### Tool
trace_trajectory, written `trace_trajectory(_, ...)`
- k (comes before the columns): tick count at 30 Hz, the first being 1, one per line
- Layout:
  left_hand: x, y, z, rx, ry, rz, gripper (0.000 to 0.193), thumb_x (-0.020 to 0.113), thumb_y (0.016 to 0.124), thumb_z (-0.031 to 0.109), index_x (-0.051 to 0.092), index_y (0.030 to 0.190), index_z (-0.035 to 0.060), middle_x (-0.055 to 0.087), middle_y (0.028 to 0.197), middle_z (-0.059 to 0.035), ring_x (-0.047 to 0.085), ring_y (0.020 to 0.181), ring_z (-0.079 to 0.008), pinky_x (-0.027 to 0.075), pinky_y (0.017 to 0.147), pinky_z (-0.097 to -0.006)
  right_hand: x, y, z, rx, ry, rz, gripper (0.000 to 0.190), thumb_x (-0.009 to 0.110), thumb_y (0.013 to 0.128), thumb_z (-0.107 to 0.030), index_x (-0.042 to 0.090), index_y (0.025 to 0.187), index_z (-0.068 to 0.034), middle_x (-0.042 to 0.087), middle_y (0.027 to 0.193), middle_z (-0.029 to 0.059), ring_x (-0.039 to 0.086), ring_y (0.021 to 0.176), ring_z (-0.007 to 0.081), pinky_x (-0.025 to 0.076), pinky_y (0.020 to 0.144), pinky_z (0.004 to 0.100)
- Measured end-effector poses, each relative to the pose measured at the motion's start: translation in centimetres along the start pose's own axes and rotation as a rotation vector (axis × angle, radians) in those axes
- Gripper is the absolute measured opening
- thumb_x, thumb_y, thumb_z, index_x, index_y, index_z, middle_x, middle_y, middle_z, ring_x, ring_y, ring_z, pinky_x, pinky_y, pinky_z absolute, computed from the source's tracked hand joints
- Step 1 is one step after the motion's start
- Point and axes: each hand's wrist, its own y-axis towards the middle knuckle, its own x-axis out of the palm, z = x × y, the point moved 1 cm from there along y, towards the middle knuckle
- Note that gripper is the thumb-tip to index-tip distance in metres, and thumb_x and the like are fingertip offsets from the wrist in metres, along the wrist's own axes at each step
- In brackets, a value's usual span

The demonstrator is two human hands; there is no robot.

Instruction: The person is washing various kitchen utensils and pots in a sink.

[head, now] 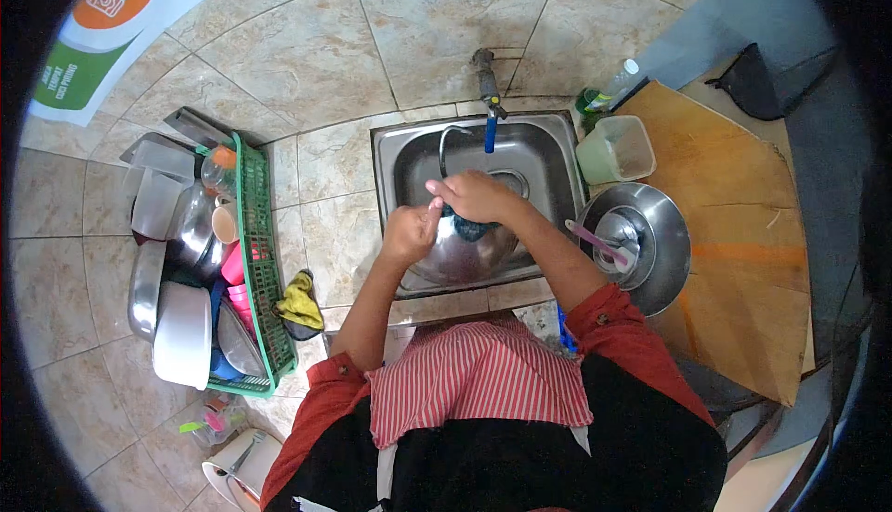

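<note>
In the steel sink (418, 137) a rounded, shiny metal vessel (463, 254), seemingly a bowl, shows its curved outside. My left hand (411, 230) is curled at its upper left edge, thumb raised; the fingertips are hidden. Close beside it, my right hand (477, 197) is bent over a dark green scouring pad (474, 228), which presses against the metal. A curved metal rod (442, 149) rises beyond the hands; what it belongs to is unclear. The faucet with a blue lever (491, 132) is above the basin, and no stream of water can be made out.
Left of the sink, a green plastic basket (265, 289) holds pots, containers and cups, with a yellow cloth (303, 303) beside it. To the right are a pale green tub (613, 149), a steel bowl (669, 268) holding a pink-handled utensil (599, 241), bottles (617, 80) and a brown board (739, 233).
</note>
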Motion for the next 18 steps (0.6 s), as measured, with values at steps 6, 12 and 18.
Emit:
trace_trajectory(6,-1.7,0.8,-1.9,-0.002,-0.185,-0.032,0.058,0.050,0.100,0.041,0.052,0.059,-0.0010,0.039,0.051,-0.0179,0.036,0.044,-0.0274,0.035,0.047,-0.0405,3.7,-2.4,-1.1,-0.140,0.454,-0.242,0.067,0.046,0.094,-0.059,0.067,0.111,0.002,0.069,0.104,0.0230,0.066,0.101,0.0365,0.048,0.091,0.0422)
trace_trajectory(12,-4.6,2.0,-2.5,0.033,-0.206,0.068,0.055,0.051,0.100,0.036,0.052,0.056,0.0032,0.043,0.048,-0.0115,0.036,0.042,-0.0229,0.032,0.044,-0.0381,4.8,-4.7,-2.8,-0.191,0.183,-0.133,0.046,0.065,0.087,-0.046,0.067,0.099,-0.002,0.068,0.092,0.0215,0.066,0.084,0.0371,0.050,0.075,0.0440)
trace_trajectory(18,-5.3,-0.4,-3.2,0.385,0.048,0.030,0.050,0.055,0.096,0.031,0.050,0.054,0.0043,0.051,0.051,-0.0140,0.049,0.045,-0.0356,0.039,0.048,-0.0451,5.2,-5.8,-1.9,-0.342,0.194,-0.076,0.040,0.065,0.087,-0.044,0.064,0.094,-0.004,0.066,0.086,0.0198,0.065,0.079,0.0381,0.049,0.071,0.0451)
